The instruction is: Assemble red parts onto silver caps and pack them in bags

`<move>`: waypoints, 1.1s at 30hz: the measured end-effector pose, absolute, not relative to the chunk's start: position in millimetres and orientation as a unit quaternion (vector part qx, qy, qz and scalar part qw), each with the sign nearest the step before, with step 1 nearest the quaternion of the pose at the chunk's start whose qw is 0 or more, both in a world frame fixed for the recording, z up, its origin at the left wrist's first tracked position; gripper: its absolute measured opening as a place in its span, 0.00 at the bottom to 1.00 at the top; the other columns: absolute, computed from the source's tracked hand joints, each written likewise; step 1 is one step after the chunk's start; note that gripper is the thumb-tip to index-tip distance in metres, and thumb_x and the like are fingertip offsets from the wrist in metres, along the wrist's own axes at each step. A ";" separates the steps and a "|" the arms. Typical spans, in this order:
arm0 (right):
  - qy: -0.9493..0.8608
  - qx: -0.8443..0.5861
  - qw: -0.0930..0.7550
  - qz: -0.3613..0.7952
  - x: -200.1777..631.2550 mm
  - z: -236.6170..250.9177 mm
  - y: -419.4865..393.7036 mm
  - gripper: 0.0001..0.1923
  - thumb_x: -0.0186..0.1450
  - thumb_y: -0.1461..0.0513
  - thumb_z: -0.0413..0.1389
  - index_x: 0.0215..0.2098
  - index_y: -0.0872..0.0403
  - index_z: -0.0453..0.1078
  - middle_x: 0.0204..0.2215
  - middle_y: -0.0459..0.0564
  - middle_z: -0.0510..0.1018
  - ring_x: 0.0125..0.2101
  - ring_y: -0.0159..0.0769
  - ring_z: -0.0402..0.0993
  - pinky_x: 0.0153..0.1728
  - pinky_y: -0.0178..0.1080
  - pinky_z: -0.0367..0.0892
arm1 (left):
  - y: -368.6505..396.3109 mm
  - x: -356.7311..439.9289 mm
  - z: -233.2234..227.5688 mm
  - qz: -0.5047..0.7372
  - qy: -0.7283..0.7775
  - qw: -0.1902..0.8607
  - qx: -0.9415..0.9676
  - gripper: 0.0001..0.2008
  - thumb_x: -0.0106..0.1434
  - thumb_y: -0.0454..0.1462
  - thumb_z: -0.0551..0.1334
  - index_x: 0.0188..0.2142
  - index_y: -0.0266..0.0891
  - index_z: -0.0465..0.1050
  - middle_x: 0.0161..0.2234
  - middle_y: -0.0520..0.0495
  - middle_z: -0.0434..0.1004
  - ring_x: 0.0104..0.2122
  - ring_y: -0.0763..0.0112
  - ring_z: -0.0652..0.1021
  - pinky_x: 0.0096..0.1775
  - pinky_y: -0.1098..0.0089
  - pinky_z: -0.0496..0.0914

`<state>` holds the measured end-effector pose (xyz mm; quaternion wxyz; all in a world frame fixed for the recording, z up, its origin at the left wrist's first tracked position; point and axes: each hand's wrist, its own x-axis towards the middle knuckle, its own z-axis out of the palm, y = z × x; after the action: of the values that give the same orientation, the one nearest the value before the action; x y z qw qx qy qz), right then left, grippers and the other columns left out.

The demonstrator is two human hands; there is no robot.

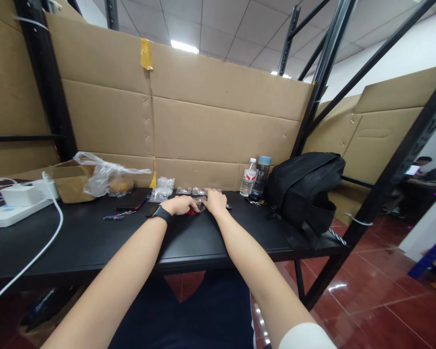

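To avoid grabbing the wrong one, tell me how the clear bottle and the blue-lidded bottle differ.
The clear bottle has a narrow white cap; the blue-lidded bottle has a wide blue lid. The clear bottle looks colourless with a red-marked label; the blue-lidded bottle looks darker and grey. The clear bottle stands farther from the black backpack than the blue-lidded bottle. Both stand upright on the black table.

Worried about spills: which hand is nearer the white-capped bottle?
Right: the right hand is left of the white-capped bottle, not touching; the left hand is farther left.
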<state>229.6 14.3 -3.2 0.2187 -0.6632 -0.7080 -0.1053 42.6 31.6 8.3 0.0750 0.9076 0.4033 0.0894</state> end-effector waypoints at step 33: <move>-0.805 -0.564 0.184 -0.014 250.0 -5.3 17.1 0.14 0.60 0.64 0.62 0.44 0.50 0.81 0.51 0.55 0.78 0.53 0.46 0.71 0.54 0.43 0.64 | 36.0 57.6 -11.6 0.185 0.552 0.047 0.812 0.12 0.63 0.39 0.61 0.44 0.50 0.82 0.46 0.46 0.84 0.53 0.53 0.77 0.58 0.54 0.62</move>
<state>250.0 17.1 -5.3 0.1840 -0.5638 -0.8051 -0.0138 57.6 36.0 -11.6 0.0468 0.8117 0.5521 0.1847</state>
